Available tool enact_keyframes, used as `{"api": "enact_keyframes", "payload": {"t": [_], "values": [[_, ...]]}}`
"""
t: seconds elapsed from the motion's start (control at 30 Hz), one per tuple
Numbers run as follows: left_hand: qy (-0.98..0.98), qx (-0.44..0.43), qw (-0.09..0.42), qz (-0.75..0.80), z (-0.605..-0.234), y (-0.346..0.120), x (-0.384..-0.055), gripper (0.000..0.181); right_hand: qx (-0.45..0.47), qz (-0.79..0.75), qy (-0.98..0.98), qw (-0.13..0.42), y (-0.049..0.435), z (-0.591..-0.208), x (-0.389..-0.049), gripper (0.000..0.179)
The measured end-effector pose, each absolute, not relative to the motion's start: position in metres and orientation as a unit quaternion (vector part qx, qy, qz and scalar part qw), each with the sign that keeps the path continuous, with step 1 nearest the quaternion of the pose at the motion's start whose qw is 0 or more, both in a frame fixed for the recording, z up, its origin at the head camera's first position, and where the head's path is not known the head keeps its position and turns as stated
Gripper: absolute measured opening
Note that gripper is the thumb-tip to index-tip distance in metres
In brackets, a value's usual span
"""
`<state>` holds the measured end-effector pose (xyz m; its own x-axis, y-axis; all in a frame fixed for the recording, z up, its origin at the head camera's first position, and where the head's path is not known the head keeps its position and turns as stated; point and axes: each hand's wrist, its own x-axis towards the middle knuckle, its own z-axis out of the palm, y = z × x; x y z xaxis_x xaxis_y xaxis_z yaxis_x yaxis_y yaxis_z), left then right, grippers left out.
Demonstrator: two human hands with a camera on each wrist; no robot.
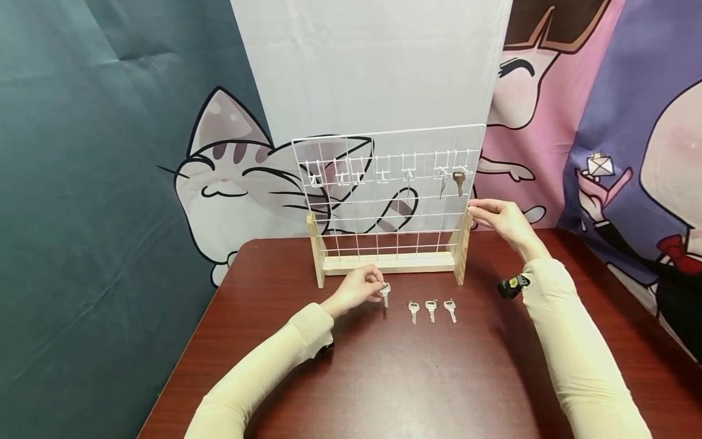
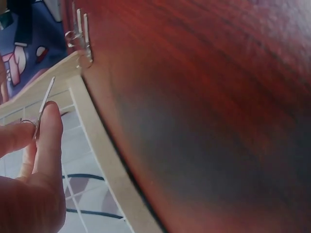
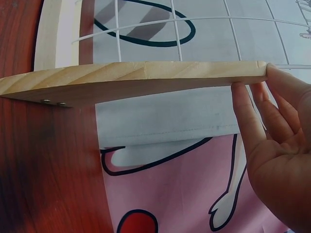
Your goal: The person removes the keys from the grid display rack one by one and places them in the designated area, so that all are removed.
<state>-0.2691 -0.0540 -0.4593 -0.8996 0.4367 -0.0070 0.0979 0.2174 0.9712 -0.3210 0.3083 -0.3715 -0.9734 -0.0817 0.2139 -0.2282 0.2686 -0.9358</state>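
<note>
The left hand [image 1: 359,288] pinches a small silver metal key [image 1: 386,294] between thumb and finger, its blade pointing down over the reddish-brown wood-grain table [image 1: 351,378], just in front of the rack's base. Part of the key's head is covered by the fingertips, and whether the blade's tip touches the table is hard to tell. From the left wrist the key shows almost edge-on — a thin bright strip — so its outline is lost there.

The right hand [image 1: 506,221] grips the upper end of the pale wooden upright [image 3: 146,73] on the right of the white wire-grid rack [image 1: 386,219], fingers narrow and set on either side of the wood; some are partly hidden behind others.

Three more silver metal keys [image 1: 431,309] lie in a row on the table, to the right of the held one; the left wrist view catches keys only as blurred slivers at its top edge.

White hooks [image 1: 382,177] line the rack's upper part. A brownish key [image 1: 459,182] hangs at the far right, a thin silver key [image 1: 442,186] beside it; what hangs nearer the middle is too faint to make out.
</note>
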Motion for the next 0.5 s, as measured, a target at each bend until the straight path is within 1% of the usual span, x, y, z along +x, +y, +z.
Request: {"api": "enact_keyframes", "payload": {"t": [0.2,0.5], "values": [[0.78,0.177,0.156,0.579,-0.47,-0.044,-0.267,0.005,0.099,0.595,-0.795,0.06,0.311,-0.37,-0.32,0.048],[0.812,0.162,0.173,0.533,-0.479,-0.035,-0.263,0.01,0.098,0.598,-0.793,0.06,0.31,-0.371,-0.321,0.047]]}}
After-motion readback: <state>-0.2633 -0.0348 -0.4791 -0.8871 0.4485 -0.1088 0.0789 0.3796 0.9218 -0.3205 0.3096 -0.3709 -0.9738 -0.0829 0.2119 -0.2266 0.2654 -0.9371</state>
